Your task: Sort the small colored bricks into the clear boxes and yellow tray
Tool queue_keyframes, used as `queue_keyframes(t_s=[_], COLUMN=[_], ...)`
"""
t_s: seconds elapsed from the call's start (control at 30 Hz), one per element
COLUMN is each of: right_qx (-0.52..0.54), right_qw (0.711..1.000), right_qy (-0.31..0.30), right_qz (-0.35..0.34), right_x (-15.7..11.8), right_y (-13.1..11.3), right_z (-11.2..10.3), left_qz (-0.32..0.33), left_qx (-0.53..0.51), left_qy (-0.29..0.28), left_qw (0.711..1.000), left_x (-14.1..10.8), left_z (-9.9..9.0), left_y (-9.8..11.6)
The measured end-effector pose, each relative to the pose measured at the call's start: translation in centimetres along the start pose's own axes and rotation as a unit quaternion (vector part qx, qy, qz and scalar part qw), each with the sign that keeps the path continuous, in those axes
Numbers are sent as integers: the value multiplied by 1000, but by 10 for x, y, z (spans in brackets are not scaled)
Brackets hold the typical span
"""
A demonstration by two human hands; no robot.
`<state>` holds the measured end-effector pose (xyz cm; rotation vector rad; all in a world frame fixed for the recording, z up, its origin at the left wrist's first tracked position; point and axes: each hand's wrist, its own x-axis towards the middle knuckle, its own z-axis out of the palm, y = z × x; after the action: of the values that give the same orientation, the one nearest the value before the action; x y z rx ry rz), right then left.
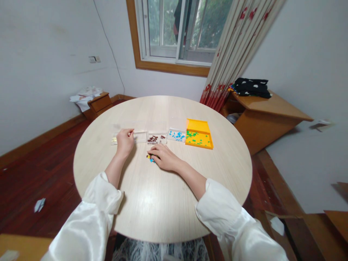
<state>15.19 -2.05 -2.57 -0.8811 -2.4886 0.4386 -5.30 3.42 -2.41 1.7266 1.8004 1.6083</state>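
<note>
My left hand [125,141] hovers over the clear boxes at the left with its fingertips pinched together; whatever is between them is too small to name. Below it lie a clear box of pale yellow pieces [114,140] and another clear box [140,137], both partly covered by the hand. My right hand [164,156] rests on the table, fingers apart and curved over a small pile of mixed colored pieces [151,158], partly hidden. Just beyond it stands a clear box of dark brown pieces [153,139].
Farther right are a clear box of blue pieces [176,135] and an open yellow case [199,145] with green pieces. They stand on a round pale table [163,203]. A wooden cabinet [261,119] with dark cloth [251,87] is at the right, near a curtain [236,47].
</note>
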Motion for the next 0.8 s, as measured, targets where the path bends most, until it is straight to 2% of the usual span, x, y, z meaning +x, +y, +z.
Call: queue_keyframes(t_s=[0.2, 0.37, 0.5, 0.63, 0.8], right_qx=[1, -6, -19, -28, -19], right_qw=[1000, 1000, 1000, 999, 999], right_qy=[2, -12, -4, 6, -3], right_qz=[2, 12, 25, 38, 41], right_x=[1, 2, 3, 2, 3], right_y=[-1, 1, 7, 10, 9], right_z=[-3, -3, 1, 3, 2], left_qz=[-14, 8, 18, 9, -1], left_qx=[-12, -8, -5, -48, -60], left_qy=[4, 2, -30, -61, -78], left_qw=[1000, 1000, 999, 997, 995], left_x=[-2, -4, -8, -12, -17], left_z=[0, 1, 2, 4, 5], left_y=[5, 9, 13, 22, 29])
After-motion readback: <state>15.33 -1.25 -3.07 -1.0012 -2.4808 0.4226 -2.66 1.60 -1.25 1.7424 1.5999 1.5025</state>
